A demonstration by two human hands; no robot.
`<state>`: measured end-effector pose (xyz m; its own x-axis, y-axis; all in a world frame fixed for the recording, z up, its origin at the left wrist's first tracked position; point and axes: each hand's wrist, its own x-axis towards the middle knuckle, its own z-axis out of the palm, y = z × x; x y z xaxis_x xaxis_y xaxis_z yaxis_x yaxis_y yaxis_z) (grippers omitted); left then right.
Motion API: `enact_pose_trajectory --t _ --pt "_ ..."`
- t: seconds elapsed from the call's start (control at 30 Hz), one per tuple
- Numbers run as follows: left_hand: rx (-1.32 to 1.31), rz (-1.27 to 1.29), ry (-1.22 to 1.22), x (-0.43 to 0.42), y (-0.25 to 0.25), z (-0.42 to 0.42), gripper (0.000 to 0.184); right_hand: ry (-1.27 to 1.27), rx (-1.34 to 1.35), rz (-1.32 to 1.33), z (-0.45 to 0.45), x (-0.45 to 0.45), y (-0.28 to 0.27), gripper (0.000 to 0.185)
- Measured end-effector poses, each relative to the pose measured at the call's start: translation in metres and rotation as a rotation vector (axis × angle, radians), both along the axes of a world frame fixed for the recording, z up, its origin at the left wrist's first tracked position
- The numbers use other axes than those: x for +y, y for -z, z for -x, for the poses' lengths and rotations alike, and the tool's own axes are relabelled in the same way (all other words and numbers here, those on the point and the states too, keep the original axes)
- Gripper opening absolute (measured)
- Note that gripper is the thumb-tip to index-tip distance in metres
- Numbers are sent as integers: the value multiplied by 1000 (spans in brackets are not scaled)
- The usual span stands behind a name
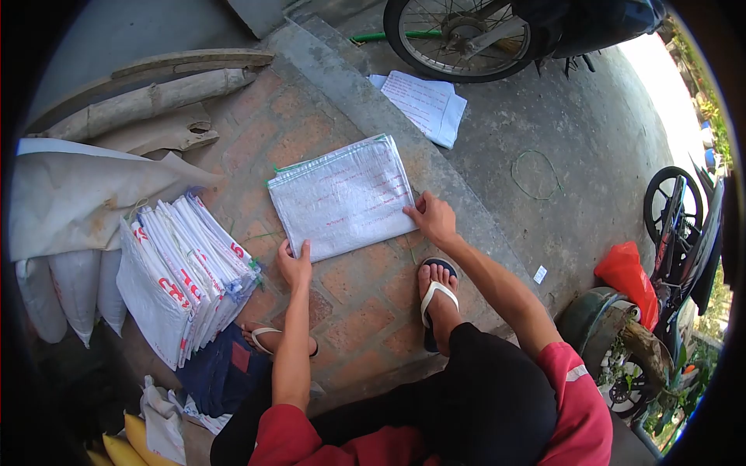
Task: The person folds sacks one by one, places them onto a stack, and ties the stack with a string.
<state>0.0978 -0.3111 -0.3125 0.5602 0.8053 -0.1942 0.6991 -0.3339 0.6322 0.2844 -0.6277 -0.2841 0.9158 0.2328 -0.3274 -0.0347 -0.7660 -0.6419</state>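
Clock: 12 = top of view, taken from the hand named.

Left hand (295,266): at the near-left corner of a folded white sack (342,198), thumb laid on top, fingers at the side edge. Can't tell if it's pinching; undersides hidden. Sack sits at 1 o'clock from it, touching.

Right hand (432,218): fingertips bent onto the sack's near-right corner, thumb and forefinger at the edge. Tight grip or just contact, can't tell. Sack at 9 o'clock from it, touching. So the sack lies between the two hands, flat on the brick floor (357,291), slightly rotated, red print faceup, green trim along the far edge.

Further out, from left hand: bundle of folded sacks (190,272) at 9, near, edges up, red lettering on the outside. Filled white bags (71,291) beyond it, also 9. Dark blue cloth (221,373) at 7. Bamboo pole (148,102) between 10 and 11, well apart.

From right hand: sandalled right foot (440,299) at 6, near. White sheets with red print (427,109) at 12 on the concrete, motorbike wheel (462,39) past them. Green string loop (514,175) at 2. Red plastic bag (631,279) between 3 and 4, well apart.
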Motion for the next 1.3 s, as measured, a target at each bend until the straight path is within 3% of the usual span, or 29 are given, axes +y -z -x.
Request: enact_pose_trajectory --t 0.1,0.2,0.4,0.47,0.53,0.63,0.73,0.9,0.97,1.1,1.13,1.23,1.3 --pt "32 -71 31 0 2 3 69 21 6 -3 1 0 -4 38" --pt "-39 -65 -97 -1 23 14 72 47 4 -10 6 -3 -13 41" --pt "-363 776 -868 -78 -47 16 79 52 -5 -4 22 -7 -15 48" --pt "-432 945 -886 -113 -38 11 77 54 62 2 23 -5 -16 50" --pt "-379 1174 -828 -138 -34 -1 74 69 127 -11 25 -2 -14 51" --pt "-379 1262 -693 -154 -35 -19 95 97 233 -98 25 -1 -8 52" --pt "-496 1309 -675 -148 -33 -29 86 157 394 -200 34 3 2 50" --pt "-629 1258 -687 -128 -30 -28 62 205 846 -497 52 10 -18 40" --pt "-652 1164 -624 -129 -55 -29 61 195 1041 -576 56 12 -20 36" --pt "-661 1013 -536 -130 -112 -34 60 407 1223 -938 55 7 -40 38" --pt "-673 1022 -455 -129 -129 -39 59 410 1216 -1035 51 -2 -44 49" --pt "-701 1049 -242 -127 -182 -48 54 362 1337 -1002 30 -26 -71 66" --pt "-687 1055 -114 -119 -221 -61 50 344 1366 -914 5 -38 -81 106"
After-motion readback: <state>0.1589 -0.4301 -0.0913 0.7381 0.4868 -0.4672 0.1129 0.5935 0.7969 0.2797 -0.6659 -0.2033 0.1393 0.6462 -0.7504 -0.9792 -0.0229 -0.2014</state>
